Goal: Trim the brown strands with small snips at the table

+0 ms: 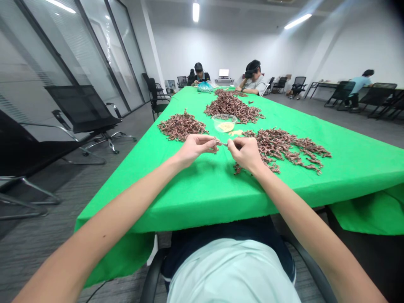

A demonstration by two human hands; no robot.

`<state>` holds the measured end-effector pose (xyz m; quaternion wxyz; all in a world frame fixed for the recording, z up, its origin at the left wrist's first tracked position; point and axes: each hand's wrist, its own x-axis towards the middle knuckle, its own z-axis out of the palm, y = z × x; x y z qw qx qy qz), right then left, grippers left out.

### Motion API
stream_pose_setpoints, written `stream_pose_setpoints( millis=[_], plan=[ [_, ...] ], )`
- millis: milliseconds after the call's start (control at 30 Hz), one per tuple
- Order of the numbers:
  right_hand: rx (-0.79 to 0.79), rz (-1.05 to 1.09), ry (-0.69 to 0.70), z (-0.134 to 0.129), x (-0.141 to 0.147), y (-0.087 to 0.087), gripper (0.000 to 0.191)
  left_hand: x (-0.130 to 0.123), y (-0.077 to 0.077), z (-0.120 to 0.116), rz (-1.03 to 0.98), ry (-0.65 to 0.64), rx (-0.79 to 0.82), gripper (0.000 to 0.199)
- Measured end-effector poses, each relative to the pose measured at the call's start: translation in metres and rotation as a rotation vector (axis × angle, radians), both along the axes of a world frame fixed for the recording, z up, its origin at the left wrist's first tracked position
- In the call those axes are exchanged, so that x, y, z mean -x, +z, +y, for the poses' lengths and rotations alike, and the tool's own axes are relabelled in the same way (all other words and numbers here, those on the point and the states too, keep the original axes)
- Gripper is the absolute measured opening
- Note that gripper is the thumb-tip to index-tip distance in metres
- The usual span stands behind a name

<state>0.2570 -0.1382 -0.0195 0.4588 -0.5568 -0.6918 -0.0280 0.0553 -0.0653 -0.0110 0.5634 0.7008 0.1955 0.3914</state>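
Note:
My left hand (197, 148) and my right hand (244, 153) meet above the green tablecloth (202, 189), their fingertips pinching a small brown piece (221, 144) between them. It is too small to identify. Three heaps of similar brown pieces lie on the cloth: one (182, 125) beyond my left hand, one (232, 106) farther away, and one (280, 149) partly behind my right hand. A transparent plastic bowl (224, 122) holding pale yellow matter stands just beyond my hands.
Two seated people (199, 73) (254, 75) work at the far end of the table, near a blue plastic bag (205, 87). Black office chairs (82, 109) stand along the left, before a glass wall (104, 54). Another person (360, 84) sits at a back-right desk.

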Motion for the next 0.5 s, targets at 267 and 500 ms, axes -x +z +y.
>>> stream_pose_setpoints(
  millis=[267, 500],
  plan=[
    [0.084, -0.055, 0.013, -0.001, -0.001, 0.002, 0.05, 0.005, 0.001, 0.004, 0.097, 0.037, -0.143, 0.04],
    [0.247, 0.019, 0.087, -0.001, -0.002, 0.007, 0.048, 0.014, 0.005, 0.007, 0.219, 0.024, -0.337, 0.037]
  ],
)
